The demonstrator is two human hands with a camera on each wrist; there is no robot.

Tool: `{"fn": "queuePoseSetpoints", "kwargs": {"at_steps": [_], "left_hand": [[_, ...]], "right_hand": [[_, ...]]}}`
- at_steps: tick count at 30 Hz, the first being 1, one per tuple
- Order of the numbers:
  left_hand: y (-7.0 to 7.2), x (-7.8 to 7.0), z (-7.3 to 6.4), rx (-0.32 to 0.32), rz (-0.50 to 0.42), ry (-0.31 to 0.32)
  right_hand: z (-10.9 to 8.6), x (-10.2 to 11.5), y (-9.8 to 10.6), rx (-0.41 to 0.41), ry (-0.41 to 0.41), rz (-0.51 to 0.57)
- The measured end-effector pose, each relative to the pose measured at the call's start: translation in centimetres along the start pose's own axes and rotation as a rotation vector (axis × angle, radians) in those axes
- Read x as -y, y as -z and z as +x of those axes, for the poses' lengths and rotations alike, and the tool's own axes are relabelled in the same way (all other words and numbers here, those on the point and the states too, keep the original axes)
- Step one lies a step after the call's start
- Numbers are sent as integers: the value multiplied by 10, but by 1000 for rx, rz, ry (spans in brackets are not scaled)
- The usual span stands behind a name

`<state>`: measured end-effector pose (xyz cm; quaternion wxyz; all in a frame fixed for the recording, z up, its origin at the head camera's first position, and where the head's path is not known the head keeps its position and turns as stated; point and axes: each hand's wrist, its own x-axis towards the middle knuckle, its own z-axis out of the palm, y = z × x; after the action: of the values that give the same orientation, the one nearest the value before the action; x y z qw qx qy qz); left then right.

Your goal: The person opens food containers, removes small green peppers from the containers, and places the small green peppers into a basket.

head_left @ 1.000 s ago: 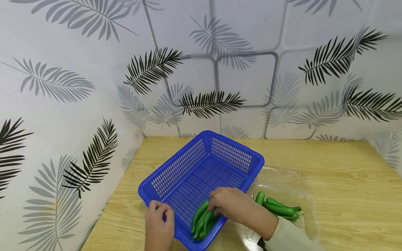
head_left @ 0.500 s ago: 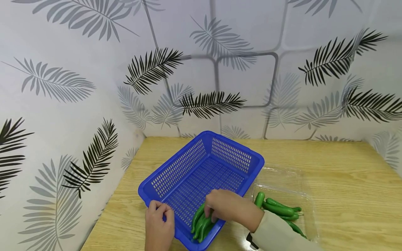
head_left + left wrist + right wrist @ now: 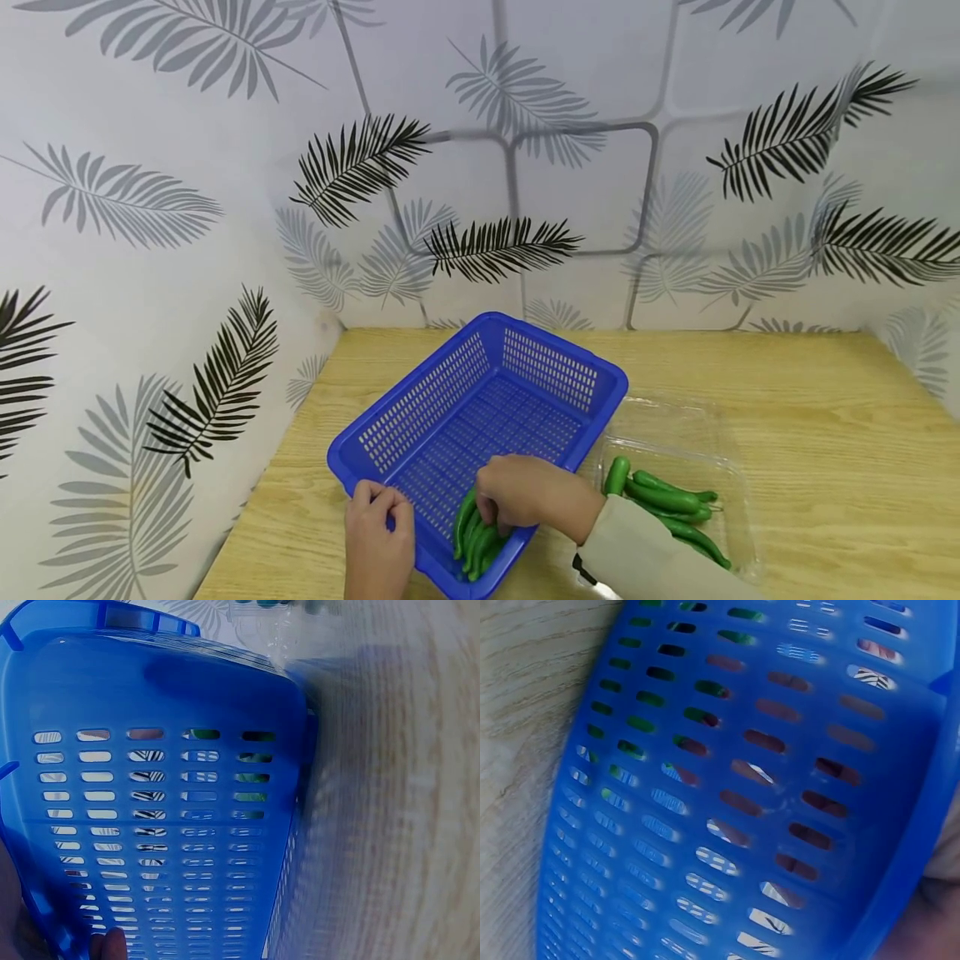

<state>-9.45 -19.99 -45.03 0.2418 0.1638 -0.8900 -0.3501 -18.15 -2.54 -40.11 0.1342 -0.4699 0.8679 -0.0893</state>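
Note:
A blue slotted plastic basket (image 3: 517, 417) stands at an angle on the table. My left hand (image 3: 378, 537) grips its near left rim, with a fingertip (image 3: 112, 943) showing below the slots in the left wrist view. Inside the near corner, several long green chili peppers (image 3: 480, 546) lie side by side. My right hand (image 3: 532, 492) reaches over the right rim, its curled fingers down around their upper ends; the fingertips are partly hidden. Through the basket wall (image 3: 900, 847) in the right wrist view, fingers show beside green.
To the right of the basket lies a clear plastic container (image 3: 738, 533) with more green peppers (image 3: 671, 500) in it, partly covered by my right sleeve (image 3: 637, 546). Patterned wall sheeting (image 3: 465, 292) rises behind the wooden table (image 3: 810, 433).
My right hand has moved left and slightly lower over the peppers in the basket, uncovering more peppers in the container. The left hand stays on the rim.

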Motion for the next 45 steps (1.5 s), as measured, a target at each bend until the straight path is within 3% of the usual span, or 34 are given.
{"fn": "queuePoseSetpoints", "kwargs": {"at_steps": [12, 16, 20, 26, 31, 35, 40, 45], "left_hand": [[0, 0, 0, -5, -5, -11], [0, 0, 1, 3, -5, -6], [0, 0, 1, 7, -3, 3], [-1, 0, 0, 7, -2, -10], [0, -1, -1, 6, -8, -4], [2, -3, -1, 14, 1, 3], [1, -2, -1, 11, 6, 0], [2, -3, -1, 15, 6, 2]], "right_hand": [[1, -4, -2, 16, -34, 103], [0, -8, -3, -34, 21, 112], [-7, -9, -1, -139, 63, 74], [-37, -7, 14, -286, -25, -72], [-70, -10, 31, -452, -64, -91], [-95, -19, 40, -536, -130, -61], [-120, -39, 42, -557, -224, -35], [-141, -62, 36, -454, -342, 7]]}}
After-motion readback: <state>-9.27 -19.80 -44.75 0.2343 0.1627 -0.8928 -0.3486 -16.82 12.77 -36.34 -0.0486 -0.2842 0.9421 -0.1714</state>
